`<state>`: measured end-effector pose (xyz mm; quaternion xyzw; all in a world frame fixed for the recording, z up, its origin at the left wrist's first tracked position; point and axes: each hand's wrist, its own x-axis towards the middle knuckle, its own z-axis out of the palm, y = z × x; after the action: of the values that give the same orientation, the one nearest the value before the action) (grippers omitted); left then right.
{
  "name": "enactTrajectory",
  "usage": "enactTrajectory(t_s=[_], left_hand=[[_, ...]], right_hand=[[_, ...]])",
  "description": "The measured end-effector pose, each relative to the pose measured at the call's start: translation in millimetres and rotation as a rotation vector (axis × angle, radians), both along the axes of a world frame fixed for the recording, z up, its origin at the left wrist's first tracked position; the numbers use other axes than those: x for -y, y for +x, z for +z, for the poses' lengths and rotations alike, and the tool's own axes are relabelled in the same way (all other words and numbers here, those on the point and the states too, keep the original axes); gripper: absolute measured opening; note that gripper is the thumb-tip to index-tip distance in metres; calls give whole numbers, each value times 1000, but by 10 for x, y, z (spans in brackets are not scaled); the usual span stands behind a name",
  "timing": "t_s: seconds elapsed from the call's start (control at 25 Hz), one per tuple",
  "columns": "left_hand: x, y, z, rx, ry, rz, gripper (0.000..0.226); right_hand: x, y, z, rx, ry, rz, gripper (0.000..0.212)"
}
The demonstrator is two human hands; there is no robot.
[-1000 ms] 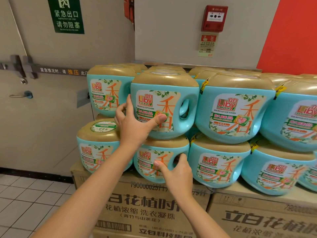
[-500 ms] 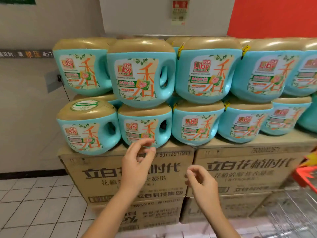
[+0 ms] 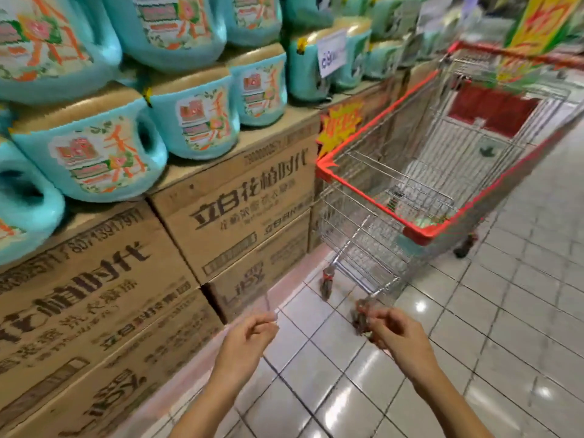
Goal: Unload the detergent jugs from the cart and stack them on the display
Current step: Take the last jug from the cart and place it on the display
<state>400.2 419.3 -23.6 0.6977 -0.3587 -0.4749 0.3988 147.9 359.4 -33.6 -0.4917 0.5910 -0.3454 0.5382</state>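
Teal detergent jugs [image 3: 94, 153] with tan lids and orange labels stand stacked in two layers on the display of brown cardboard cartons [image 3: 234, 200] at the left. A wire shopping cart [image 3: 373, 184] with a red rim stands to the right of the display; something teal and green [image 3: 423, 221] lies low in its basket, blurred. My left hand [image 3: 249, 336] and my right hand [image 3: 398, 333] hang low over the tiled floor, in front of the cart, fingers loosely curled and holding nothing.
More teal jugs [image 3: 347, 55] and a white price card [image 3: 331, 52] run along the display to the back. An orange starburst sign [image 3: 341, 124] hangs on the carton edge. White tiled floor [image 3: 521, 311] spreads to the right of the cart.
The view has swung right from the jug stack to the cart. Both hands came off the stacked jugs, dropped low and now hang free.
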Motion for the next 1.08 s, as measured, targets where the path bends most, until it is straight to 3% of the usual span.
enactTrajectory(t_s=[0.32,0.56,1.08], left_hand=[[843,-1779,-252,-106,40,-61,12],[1563,-2729,-85,-152,-25,-138,14],[4519,-3415,515,-162,-266,-29,17]], right_hand=[[275,-1959,126,-102,26,-120,12],[865,-2876,299,-121,-33,-168,12],[4016,-3501,815,-81,-236,-80,18]])
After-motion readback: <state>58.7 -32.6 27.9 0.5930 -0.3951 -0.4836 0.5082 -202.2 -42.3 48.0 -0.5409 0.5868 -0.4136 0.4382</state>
